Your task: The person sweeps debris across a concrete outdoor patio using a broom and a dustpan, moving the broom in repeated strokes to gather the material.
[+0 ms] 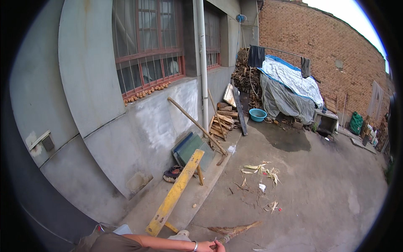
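Note:
At the bottom edge of the head view, my left hand (205,246) wears a metal band at the wrist and closes around the handle of a straw broom (233,232). My right hand (219,247) meets it on the same handle, partly cut off by the frame's edge. The broom's bristles spread over the concrete just beyond my hands. Corn husks (267,171), twigs, a white scrap (262,187) and small red bits lie scattered further out on the ground.
A yellow wooden bench (176,192) stands on the raised ledge, near shoes (172,173), glass panes (193,151) and a leaning wooden-handled tool (195,124). Beyond are stacked firewood (223,121), a blue basin (257,115), a wet patch (288,138) and a tarp-covered pile (286,94).

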The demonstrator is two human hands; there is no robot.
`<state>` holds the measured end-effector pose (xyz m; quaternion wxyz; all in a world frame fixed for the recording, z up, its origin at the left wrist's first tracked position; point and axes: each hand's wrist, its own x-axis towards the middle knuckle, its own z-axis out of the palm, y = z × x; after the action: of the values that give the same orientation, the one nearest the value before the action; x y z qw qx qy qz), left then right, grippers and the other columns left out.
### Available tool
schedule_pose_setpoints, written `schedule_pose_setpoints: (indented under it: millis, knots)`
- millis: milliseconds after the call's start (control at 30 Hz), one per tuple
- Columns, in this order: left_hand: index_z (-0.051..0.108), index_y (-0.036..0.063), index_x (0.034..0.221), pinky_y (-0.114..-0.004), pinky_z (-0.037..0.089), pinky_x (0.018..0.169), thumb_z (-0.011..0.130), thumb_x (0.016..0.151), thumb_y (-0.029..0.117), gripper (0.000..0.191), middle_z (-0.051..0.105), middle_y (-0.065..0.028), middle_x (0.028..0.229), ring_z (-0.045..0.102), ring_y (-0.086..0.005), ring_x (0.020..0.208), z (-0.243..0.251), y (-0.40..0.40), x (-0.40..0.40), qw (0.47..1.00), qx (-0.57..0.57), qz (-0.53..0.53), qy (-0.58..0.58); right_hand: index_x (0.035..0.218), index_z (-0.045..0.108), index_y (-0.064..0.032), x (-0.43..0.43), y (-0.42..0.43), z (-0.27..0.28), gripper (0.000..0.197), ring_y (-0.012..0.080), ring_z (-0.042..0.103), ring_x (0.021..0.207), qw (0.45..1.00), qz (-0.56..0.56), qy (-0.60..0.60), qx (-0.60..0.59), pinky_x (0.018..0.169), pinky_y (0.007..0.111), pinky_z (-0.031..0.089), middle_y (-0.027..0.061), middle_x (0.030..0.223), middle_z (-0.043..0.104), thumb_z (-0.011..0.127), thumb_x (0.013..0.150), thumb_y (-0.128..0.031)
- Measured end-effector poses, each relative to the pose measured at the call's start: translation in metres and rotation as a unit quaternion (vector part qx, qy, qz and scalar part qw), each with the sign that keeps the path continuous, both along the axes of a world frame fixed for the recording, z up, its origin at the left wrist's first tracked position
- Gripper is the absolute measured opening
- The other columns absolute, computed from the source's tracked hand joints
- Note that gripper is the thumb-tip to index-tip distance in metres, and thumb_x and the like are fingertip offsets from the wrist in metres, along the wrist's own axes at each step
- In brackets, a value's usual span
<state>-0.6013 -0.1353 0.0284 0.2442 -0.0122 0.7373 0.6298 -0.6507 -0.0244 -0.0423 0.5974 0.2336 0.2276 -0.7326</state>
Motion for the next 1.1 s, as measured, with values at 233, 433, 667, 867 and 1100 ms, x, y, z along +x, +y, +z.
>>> schedule_pose_setpoints:
  millis: [233, 433, 667, 867, 1100]
  knots:
    - [0.044, 0.0081, 0.095, -0.022, 0.036, 0.037, 0.053, 0.067, 0.006, 0.029, 0.049, -0.0028, 0.056, 0.044, -0.0095, 0.043, 0.017, -0.013, -0.014, 1.0, -0.017, -0.008, -0.024, 0.071, 0.044, -0.0045, -0.014, -0.012, 0.001, 0.014, 0.018, 0.047, 0.059, 0.999, 0.026, 0.01, -0.016, 0.053, 0.03, 0.042, 0.0071, 0.063, 0.047, 0.05, 0.072, -0.018]
    - [0.046, 0.0056, 0.092, -0.022, 0.037, 0.038, 0.055, 0.067, 0.009, 0.026, 0.05, -0.0032, 0.057, 0.045, -0.0088, 0.044, 0.045, -0.038, -0.022, 0.995, -0.087, -0.033, -0.04, 0.07, 0.043, -0.0043, -0.029, -0.028, -0.005, 0.012, 0.0169, 0.046, 0.055, 0.999, 0.034, 0.008, -0.011, 0.05, 0.029, 0.042, 0.0065, 0.06, 0.046, 0.048, 0.073, -0.016]
    - [0.045, 0.0034, 0.101, -0.025, 0.043, 0.055, 0.052, 0.069, 0.012, 0.033, 0.054, -0.0053, 0.079, 0.051, -0.0134, 0.071, -0.02, -0.062, -0.012, 0.994, -0.075, 0.027, 0.07, 0.069, 0.042, -0.004, -0.048, -0.051, -0.023, 0.011, 0.0157, 0.046, 0.05, 1.0, 0.0, -0.019, 0.01, 0.046, 0.027, 0.042, 0.0059, 0.056, 0.045, 0.045, 0.074, -0.014]
    - [0.046, 0.009, 0.105, -0.022, 0.037, 0.037, 0.048, 0.074, 0.023, 0.033, 0.053, -0.0051, 0.069, 0.044, -0.0104, 0.041, 0.067, -0.116, 0.003, 0.991, 0.049, 0.11, -0.06, 0.068, 0.041, -0.0038, -0.078, -0.07, -0.072, 0.01, 0.0146, 0.046, 0.047, 0.991, -0.081, -0.11, 0.007, 0.043, 0.026, 0.042, 0.0053, 0.052, 0.044, 0.042, 0.075, -0.012]
    - [0.043, 0.0047, 0.104, -0.021, 0.042, 0.048, 0.049, 0.074, 0.024, 0.036, 0.054, -0.0035, 0.073, 0.05, -0.0082, 0.05, 0.027, -0.246, 0.067, 0.941, -0.18, 0.286, -0.031, 0.069, 0.034, -0.005, -0.075, -0.125, -0.015, 0.011, 0.008, 0.038, 0.037, 0.983, -0.058, -0.104, 0.138, 0.032, 0.016, 0.035, 0.0008, 0.047, 0.037, 0.044, 0.074, -0.005]
